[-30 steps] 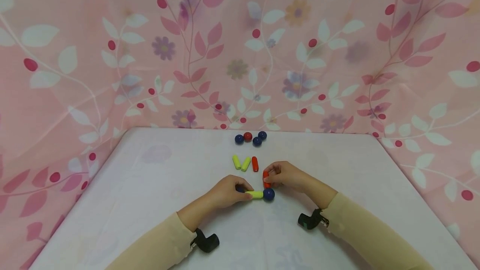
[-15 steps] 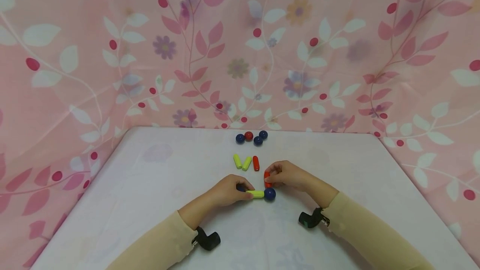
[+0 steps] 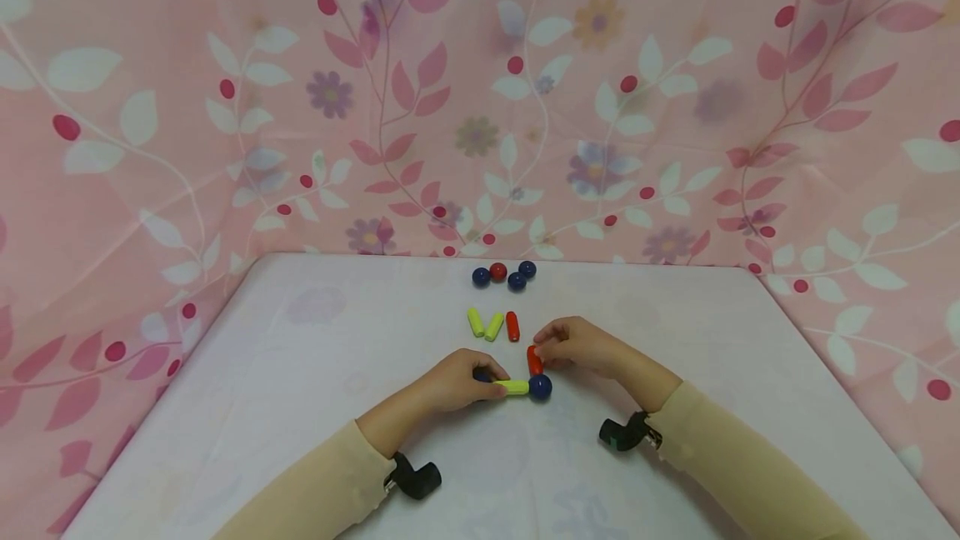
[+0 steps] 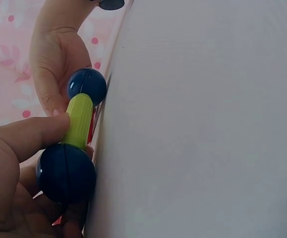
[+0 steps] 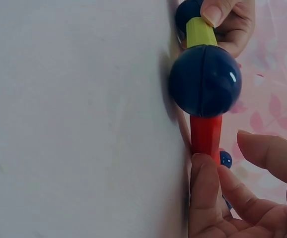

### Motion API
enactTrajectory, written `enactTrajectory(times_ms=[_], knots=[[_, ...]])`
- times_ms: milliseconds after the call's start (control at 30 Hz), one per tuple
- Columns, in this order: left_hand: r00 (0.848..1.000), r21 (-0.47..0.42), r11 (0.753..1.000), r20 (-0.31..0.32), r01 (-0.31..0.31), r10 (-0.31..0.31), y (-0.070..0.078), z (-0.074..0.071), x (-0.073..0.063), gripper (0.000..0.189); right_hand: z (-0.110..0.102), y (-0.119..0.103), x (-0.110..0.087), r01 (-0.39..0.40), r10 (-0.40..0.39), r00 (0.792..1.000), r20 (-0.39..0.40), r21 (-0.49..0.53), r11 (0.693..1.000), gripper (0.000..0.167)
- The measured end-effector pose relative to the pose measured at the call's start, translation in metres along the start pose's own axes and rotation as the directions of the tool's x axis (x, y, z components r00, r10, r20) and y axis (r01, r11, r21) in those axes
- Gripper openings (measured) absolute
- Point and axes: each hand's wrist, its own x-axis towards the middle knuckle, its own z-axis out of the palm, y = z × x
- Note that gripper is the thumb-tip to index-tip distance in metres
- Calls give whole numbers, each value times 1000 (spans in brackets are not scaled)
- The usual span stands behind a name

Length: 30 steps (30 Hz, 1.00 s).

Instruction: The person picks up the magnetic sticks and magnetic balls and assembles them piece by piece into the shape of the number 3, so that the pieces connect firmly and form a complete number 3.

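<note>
My left hand (image 3: 462,382) pinches a yellow-green magnetic rod (image 4: 79,121) between thumb and fingers. One end of this rod meets a blue ball (image 4: 66,173) beside my left palm; the other meets a second blue ball (image 5: 205,80). From that second ball a red magnetic rod (image 5: 205,134) runs away toward the back of the table. My right hand (image 3: 581,346) is at the red rod's far end, fingertips right at it. Its thumb (image 5: 267,151) stands apart from the rod, with a gap showing in the right wrist view.
Farther back lie two yellow-green rods (image 3: 476,322) and another red rod (image 3: 512,327). Behind them, several blue balls (image 3: 481,277) and a red ball (image 3: 498,272) sit near the far edge of the white-covered table (image 3: 360,307). A pink floral cloth (image 3: 480,107) hangs behind.
My right thumb and fingers have loosened from the red rod, and the hand has shifted slightly up and right. The red rod stays against the blue ball. My left hand keeps its grip.
</note>
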Motion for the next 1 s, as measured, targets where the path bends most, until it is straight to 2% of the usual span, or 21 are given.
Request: enactTrajectory(times_ms=[233,467,600,767,1000], knots=[[1000,-12,1000,6,2,-2,-1,-1,0,15,-11,-6,2,14,-15,1000,-15,-45,999,31],[1000,-5,1000,9,-7,7,-2,-1,0,15,-21,-14,7,22,-22,1000,-20,-18,1000,35],[1000,-3,1000,9,-12,12,-2,-1,1,14,-29,-15,17,34,-34,999,-36,4,999,36],[1000,6,1000,7,-10,10,-2,-1,1,13,-39,-18,30,47,-48,997,-67,-17,999,37],[1000,3,1000,11,-4,4,-2,-1,1,13,-45,-25,44,54,-56,992,-112,-19,998,37]])
